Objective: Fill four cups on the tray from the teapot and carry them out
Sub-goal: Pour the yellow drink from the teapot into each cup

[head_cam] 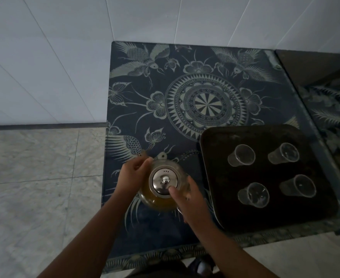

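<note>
Near: the right hand (193, 199) curls round the teapot (159, 203) at its 4 o'clock side, thumb pressing the steel lid (163, 181). The left hand (134, 173) grips the glass wall at 10 o'clock. The pot is over the near half of the patterned table (185, 77), well filled with amber tea. It is likely heavy, slick and fragile, so hold the handle and pin the lid. At 3 o'clock, the dark tray (215, 177) bears four empty clear cups (241, 155), light and easily tipped.

no legible text or labels, dim view, seemingly none
</note>
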Action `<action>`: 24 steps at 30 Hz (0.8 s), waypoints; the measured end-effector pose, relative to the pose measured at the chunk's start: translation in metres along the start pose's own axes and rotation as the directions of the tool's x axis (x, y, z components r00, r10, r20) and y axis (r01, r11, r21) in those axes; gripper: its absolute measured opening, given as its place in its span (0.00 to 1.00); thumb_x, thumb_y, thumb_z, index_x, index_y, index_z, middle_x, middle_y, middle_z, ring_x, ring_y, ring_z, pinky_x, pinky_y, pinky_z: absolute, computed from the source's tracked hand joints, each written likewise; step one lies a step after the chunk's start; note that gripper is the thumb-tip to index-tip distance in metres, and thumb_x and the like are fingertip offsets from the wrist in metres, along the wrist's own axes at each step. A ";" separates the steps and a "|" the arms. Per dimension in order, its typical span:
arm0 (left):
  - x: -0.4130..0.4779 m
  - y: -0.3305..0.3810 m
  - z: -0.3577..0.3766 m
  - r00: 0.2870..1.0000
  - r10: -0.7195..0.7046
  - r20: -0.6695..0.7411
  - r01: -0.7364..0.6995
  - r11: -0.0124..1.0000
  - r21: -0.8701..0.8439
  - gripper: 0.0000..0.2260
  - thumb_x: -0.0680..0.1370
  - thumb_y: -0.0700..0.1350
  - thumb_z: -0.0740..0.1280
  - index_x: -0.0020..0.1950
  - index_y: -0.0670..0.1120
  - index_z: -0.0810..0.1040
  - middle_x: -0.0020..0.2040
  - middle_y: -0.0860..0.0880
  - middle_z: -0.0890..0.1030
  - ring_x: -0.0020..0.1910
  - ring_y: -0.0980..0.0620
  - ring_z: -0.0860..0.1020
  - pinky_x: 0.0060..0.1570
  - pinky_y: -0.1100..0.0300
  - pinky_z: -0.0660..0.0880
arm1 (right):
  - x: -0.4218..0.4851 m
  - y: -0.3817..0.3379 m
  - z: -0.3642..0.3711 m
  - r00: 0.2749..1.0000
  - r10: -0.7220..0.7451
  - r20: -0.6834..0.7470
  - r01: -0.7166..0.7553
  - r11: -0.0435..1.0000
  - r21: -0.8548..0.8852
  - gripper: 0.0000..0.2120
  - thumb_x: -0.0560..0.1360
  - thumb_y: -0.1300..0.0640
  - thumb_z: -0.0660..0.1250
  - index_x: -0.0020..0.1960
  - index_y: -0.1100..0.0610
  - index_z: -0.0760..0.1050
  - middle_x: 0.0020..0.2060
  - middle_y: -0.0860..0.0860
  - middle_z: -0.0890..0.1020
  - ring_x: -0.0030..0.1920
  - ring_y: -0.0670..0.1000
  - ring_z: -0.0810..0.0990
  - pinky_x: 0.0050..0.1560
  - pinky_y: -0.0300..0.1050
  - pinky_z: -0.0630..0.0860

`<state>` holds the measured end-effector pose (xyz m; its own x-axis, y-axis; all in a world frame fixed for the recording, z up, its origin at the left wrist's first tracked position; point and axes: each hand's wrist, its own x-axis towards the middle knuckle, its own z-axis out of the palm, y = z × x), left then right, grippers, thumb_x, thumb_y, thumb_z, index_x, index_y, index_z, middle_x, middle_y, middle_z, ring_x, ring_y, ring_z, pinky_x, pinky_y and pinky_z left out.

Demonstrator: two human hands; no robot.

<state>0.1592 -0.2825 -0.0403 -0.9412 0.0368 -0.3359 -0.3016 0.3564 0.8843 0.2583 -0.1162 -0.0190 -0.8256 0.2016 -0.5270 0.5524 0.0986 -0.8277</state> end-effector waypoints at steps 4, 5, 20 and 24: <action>-0.006 -0.005 -0.002 1.000 -0.010 -0.022 0.009 0.999 -0.045 0.09 0.82 0.49 0.68 0.44 0.50 0.84 0.36 0.49 0.84 0.34 0.57 0.79 0.39 0.60 0.76 | 0.002 0.001 -0.009 0.997 0.027 0.071 -0.028 1.000 0.009 0.40 0.71 0.41 0.74 0.76 0.42 0.57 0.66 0.43 0.76 0.63 0.43 0.77 0.60 0.44 0.76; -0.008 -0.007 -0.002 1.000 -0.023 -0.020 0.022 0.997 -0.073 0.09 0.82 0.49 0.68 0.46 0.49 0.84 0.38 0.48 0.84 0.35 0.56 0.80 0.41 0.59 0.77 | 0.002 0.001 -0.011 0.996 0.030 0.082 -0.030 1.000 0.001 0.40 0.72 0.42 0.73 0.78 0.42 0.55 0.67 0.43 0.76 0.59 0.43 0.80 0.52 0.42 0.78; -0.031 -0.015 0.001 0.993 -0.105 0.049 0.116 0.939 -0.325 0.08 0.85 0.47 0.62 0.60 0.46 0.78 0.48 0.48 0.86 0.43 0.57 0.86 0.41 0.65 0.80 | 0.003 -0.001 -0.013 0.990 0.028 0.135 -0.028 1.000 0.001 0.35 0.74 0.47 0.73 0.76 0.42 0.60 0.55 0.43 0.83 0.47 0.55 0.85 0.31 0.48 0.79; -0.030 -0.018 0.003 0.993 -0.118 0.022 0.118 0.943 -0.312 0.10 0.85 0.49 0.63 0.55 0.47 0.82 0.47 0.45 0.87 0.45 0.50 0.86 0.46 0.58 0.79 | 0.002 -0.002 -0.013 0.990 -0.003 0.140 0.002 1.000 0.007 0.30 0.76 0.48 0.72 0.74 0.42 0.63 0.53 0.43 0.84 0.39 0.53 0.83 0.28 0.45 0.76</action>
<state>0.1931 -0.2870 -0.0472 -0.8957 0.0151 -0.4445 -0.4434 0.0485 0.8950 0.2570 -0.1029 -0.0163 -0.8354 0.0626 -0.5460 0.5496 0.0922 -0.8303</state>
